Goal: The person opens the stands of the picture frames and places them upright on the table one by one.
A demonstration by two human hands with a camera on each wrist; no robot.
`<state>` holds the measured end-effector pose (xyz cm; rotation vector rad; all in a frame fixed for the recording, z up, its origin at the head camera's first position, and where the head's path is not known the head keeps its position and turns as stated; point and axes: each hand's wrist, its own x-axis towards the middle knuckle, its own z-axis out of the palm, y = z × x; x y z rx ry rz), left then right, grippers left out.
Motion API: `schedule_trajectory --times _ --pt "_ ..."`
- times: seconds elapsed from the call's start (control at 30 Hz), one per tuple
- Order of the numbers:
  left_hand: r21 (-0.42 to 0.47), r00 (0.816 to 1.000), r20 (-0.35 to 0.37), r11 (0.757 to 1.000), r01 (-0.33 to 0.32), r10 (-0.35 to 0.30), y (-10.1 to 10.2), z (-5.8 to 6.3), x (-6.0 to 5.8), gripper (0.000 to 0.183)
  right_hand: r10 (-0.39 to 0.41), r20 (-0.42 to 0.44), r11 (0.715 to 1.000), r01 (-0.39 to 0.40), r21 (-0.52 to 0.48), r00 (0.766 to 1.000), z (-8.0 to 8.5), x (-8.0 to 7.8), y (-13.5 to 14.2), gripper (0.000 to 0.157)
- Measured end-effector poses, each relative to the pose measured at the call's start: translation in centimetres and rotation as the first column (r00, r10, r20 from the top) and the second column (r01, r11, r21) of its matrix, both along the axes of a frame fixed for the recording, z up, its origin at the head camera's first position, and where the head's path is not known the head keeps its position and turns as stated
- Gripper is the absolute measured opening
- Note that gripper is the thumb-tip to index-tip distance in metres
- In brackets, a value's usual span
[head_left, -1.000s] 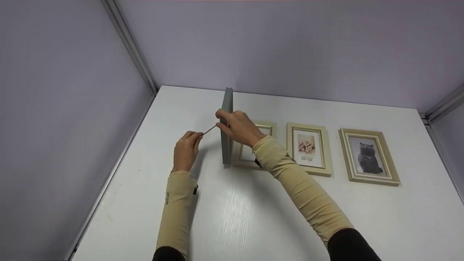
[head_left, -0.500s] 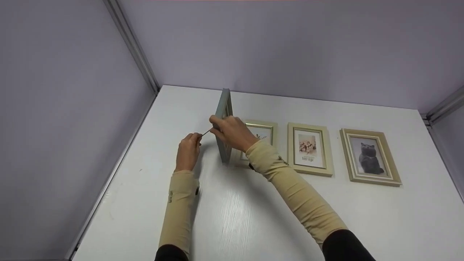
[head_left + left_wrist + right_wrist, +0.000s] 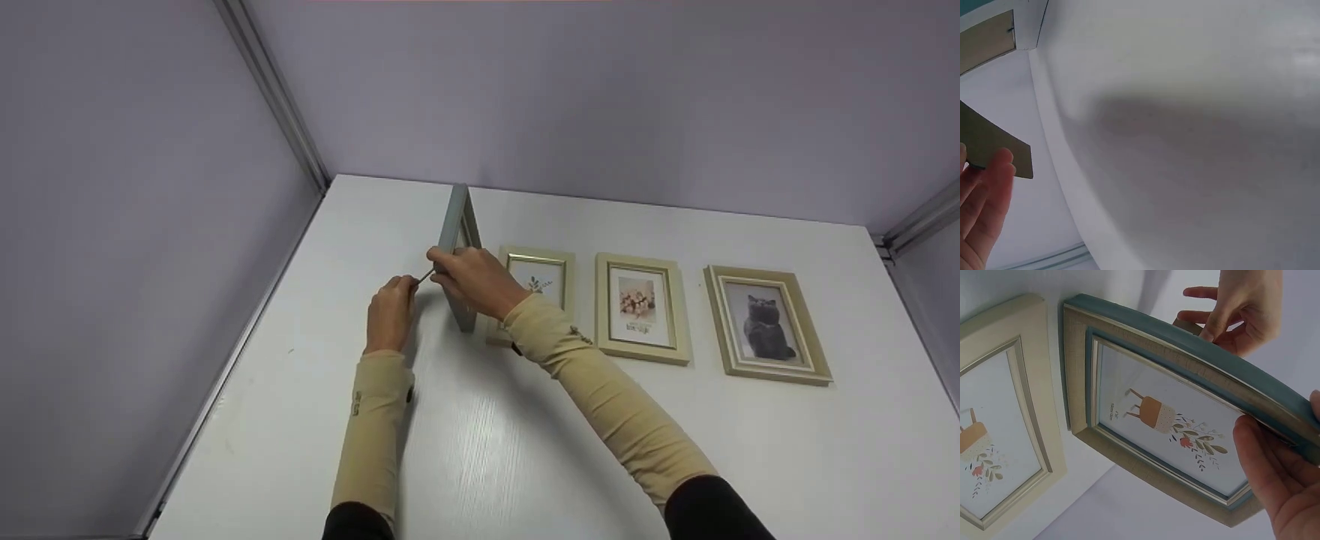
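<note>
A blue-green picture frame (image 3: 455,217) stands on edge, raised over the white table. My right hand (image 3: 484,283) grips its near long side; in the right wrist view the fingers lie over the front rim. The picture, a plant in a brown stand (image 3: 1157,417), faces right. Behind the frame, my left hand (image 3: 388,319) pinches a thin brown back stand (image 3: 1002,146), which angles out from the back and shows as a dark line in the head view. The left fingertips (image 3: 1002,160) lie on the stand near its squared-off end.
Three cream frames lie in a row to the right: a leafy print (image 3: 568,281) partly hidden by my right hand, a flower print (image 3: 680,322), and a cat photo (image 3: 814,360). Grey walls (image 3: 525,97) bound the white table (image 3: 300,420) at the back and sides.
The blue-green frame has shifted slightly left and turned, showing more of its front side. My right hand moved left and a little nearer with it, closing toward my left hand.
</note>
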<state>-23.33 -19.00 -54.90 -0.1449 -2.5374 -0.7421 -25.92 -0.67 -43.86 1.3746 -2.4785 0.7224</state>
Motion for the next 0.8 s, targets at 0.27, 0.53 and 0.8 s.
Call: schedule_trajectory --times 0.27,0.53,0.8 --pt "0.019 1.000 0.000 1.000 -0.006 0.006 -0.1 -0.2 -0.2 0.006 -0.001 0.001 1.000 0.001 0.009 1.000 0.0 0.2 -0.6 0.025" --pt "0.079 0.999 0.047 0.996 -0.029 0.026 0.0 -0.7 0.0 0.010 0.040 0.015 0.999 -0.040 0.025 0.999 -0.3 0.3 -1.0 0.038" --pt "0.137 0.989 0.144 0.989 -0.049 0.029 0.0 -0.9 0.2 0.011 0.046 -0.026 0.999 -0.046 0.020 0.999 -0.5 0.5 -1.4 0.037"
